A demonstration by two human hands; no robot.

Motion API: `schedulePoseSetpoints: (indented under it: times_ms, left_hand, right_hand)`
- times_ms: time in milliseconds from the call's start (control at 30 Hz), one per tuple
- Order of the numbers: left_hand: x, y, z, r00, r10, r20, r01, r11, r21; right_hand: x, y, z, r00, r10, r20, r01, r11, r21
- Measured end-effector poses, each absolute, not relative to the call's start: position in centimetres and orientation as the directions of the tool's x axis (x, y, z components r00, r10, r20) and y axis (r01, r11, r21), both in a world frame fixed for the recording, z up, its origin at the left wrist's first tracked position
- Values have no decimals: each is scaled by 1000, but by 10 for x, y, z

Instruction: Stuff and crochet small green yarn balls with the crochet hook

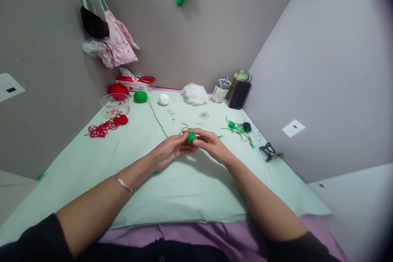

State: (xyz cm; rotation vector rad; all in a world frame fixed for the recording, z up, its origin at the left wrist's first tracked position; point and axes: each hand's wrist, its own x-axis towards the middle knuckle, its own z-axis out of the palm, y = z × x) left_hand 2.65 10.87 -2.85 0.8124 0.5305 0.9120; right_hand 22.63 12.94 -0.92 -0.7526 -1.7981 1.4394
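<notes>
A small green crocheted piece is held between both hands above the pale green cloth. My left hand grips its left side with thumb and fingers. On the right side, my right hand pinches it, thumb in front and fingers behind. Green yarn runs from a green yarn ball at the back left toward the hands. A white yarn ball sits beside it, its thread trailing forward. Whether a hook is in either hand is too small to tell.
Red yarn and a clear plastic container lie left. White stuffing, a pen tin and a phone stand at the back. Green scraps and a black claw clip lie right. Walls enclose the cloth-covered surface.
</notes>
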Motion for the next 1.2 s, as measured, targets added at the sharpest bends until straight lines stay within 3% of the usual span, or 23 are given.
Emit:
schedulePoseSetpoints:
  times_ms: [133, 333, 533, 733, 867, 967, 1100, 1200]
  left_hand:
    - [27, 109, -30, 512, 856, -64, -470, 342, 814]
    - [25, 111, -30, 529, 847, -61, -452, 342, 824]
    - [26, 107, -29, 541, 838, -73, -422, 346, 838]
    - [26, 110, -28, 494, 865, -87, -418, 324, 849]
    - [27, 109, -28, 498, 861, -107, -406, 341, 848]
    - [27, 108, -29, 498, 860, -115, -406, 348, 845]
    - [27, 109, -31, 473, 873, -117, -412, 336, 847]
    - [27, 109, -31, 483, 867, -119, -403, 341, 849]
  right_hand:
    - [224, 131, -14, -479, 850, 221, 15, 260, -966]
    - [223, 130, -13, -573, 778, 256, 89, 369, -925]
    - [224, 127, -7, -518, 773, 367, 196, 525, -829]
    - [223, 125, -7, -638, 733, 234, 133, 404, -905]
    - [222, 128, -13, -576, 789, 215, 86, 320, -944]
    - [221, 130, -14, -487, 839, 242, 118, 338, -934]
    - [222, 128, -12, -566, 792, 230, 126, 359, -925]
    - [223, 128, -11, -543, 781, 310, 158, 457, -875]
